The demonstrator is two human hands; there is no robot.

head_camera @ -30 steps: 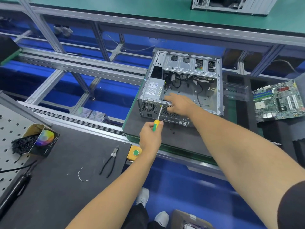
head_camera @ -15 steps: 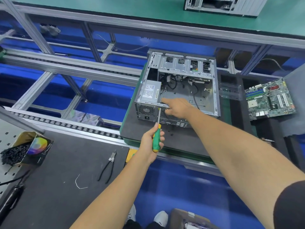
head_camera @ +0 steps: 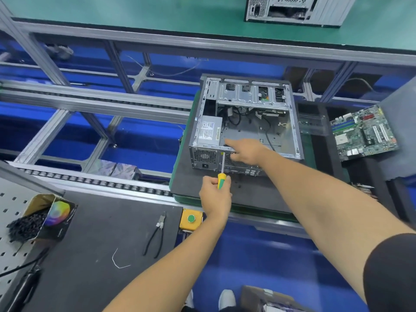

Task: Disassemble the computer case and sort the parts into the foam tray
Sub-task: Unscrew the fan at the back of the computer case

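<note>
An open metal computer case (head_camera: 252,102) lies on a dark foam pad (head_camera: 252,194), its inside facing up. A grey power supply (head_camera: 208,132) sits in its left near corner. My left hand (head_camera: 216,194) grips a yellow and green screwdriver (head_camera: 221,180), whose shaft points up at the case's rear panel beside the power supply. My right hand (head_camera: 246,152) rests on the near rim of the case, fingers curled over the edge next to the screwdriver tip. A green motherboard (head_camera: 363,134) lies on the black foam tray (head_camera: 319,154) to the right.
Black pliers (head_camera: 155,235) and a white wire scrap (head_camera: 117,260) lie on the dark mat at lower left. A box of black cable ties (head_camera: 38,219) stands further left. A yellow box with a green button (head_camera: 191,219) sits at the conveyor edge. Another case (head_camera: 297,10) stands far back.
The view has shifted a little. My left hand dipped and came back up, keeping the screwdriver shaft at the rear panel. My right hand stays on the case rim.
</note>
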